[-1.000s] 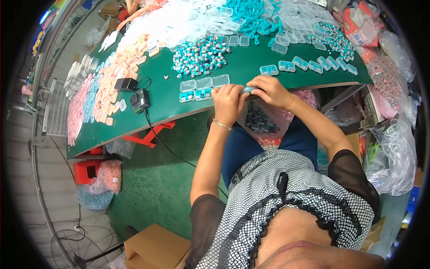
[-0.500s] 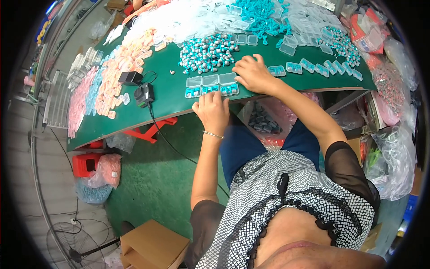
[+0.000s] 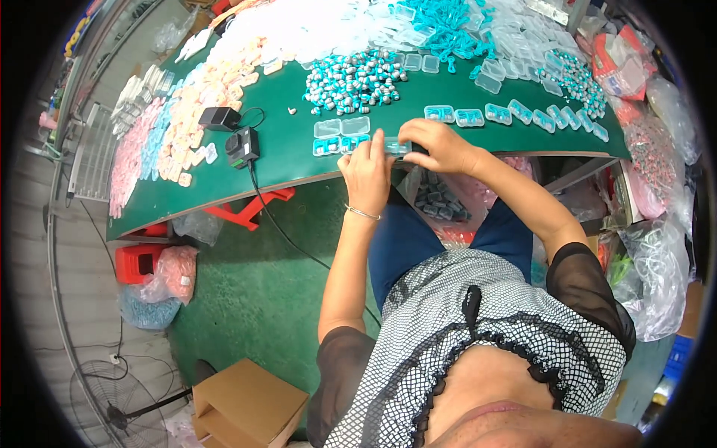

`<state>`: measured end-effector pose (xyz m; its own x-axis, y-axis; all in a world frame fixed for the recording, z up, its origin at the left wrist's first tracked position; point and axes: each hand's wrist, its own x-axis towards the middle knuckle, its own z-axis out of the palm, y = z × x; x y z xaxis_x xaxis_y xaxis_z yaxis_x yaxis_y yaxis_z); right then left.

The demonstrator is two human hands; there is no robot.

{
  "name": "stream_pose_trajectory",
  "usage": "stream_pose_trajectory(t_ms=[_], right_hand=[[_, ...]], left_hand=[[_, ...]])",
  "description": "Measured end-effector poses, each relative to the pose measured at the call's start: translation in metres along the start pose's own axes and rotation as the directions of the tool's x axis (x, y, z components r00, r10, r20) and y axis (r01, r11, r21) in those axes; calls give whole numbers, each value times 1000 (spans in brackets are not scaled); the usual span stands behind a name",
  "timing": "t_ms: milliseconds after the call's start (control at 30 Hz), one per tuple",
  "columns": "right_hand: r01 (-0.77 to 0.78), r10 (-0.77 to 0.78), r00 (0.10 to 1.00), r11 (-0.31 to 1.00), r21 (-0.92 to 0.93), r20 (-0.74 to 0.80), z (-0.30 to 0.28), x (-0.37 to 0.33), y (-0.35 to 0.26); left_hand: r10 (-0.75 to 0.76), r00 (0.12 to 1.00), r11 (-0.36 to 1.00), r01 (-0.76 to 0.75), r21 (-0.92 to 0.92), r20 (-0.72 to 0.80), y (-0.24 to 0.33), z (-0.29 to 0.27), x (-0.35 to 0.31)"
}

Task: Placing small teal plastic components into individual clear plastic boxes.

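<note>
From where I sit, I have both bare hands over the near edge of the green table [image 3: 287,145], with one small clear case [image 3: 398,147] between them. My left hand [image 3: 367,170] is at the left end of that case, fingers stretched toward the far side and close together; I cannot tell whether they press on it. My right hand [image 3: 439,147] is curled at the right end, thumb and fingers apart on the far and near sides of it, and I cannot make out whether they grip. Just left of the case, two open cases [image 3: 327,146] stand side by side, teal and pale pieces inside, clear lids [image 3: 326,128] laid back to the far side. Beyond, a heap of teal and grey plugs [image 3: 355,81] spreads out, with teal cords [image 3: 447,30] farther right and a bright mass of clear plastic pieces [image 3: 321,33] at the far side. A row of filled cases [image 3: 470,117] runs off to the right of my right hand. Well to the left I see a black device [image 3: 240,147] with a cable, a black block [image 3: 219,118] just beyond it, then peach-coloured cases [image 3: 213,101]. Below the near edge, an open bag [image 3: 444,198] holds more small cases.
</note>
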<state>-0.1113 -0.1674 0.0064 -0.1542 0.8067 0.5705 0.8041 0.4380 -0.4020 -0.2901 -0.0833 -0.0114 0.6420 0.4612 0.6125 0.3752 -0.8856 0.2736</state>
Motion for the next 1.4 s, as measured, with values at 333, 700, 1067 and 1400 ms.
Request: stream_pose_trajectory(t_ms=[333,700,1067,1400], right_hand=[[-89,91,994,995,47,-59,9,-10,6],[-26,-17,996,890,-456,-91,-28,-12,29],[-200,172,979,893,-404,-105,43,52,10],[-309,306,948,950,-28,-89,48,57,20]], left_hand=[[46,999,998,-47,-48,-20,0,14,2],[-106,972,989,125,82,-209,-19,-6,-8],[-246,948,943,283,175,-203,-32,-5,-21],[-242,956,965,255,61,-168,-29,1,-25]])
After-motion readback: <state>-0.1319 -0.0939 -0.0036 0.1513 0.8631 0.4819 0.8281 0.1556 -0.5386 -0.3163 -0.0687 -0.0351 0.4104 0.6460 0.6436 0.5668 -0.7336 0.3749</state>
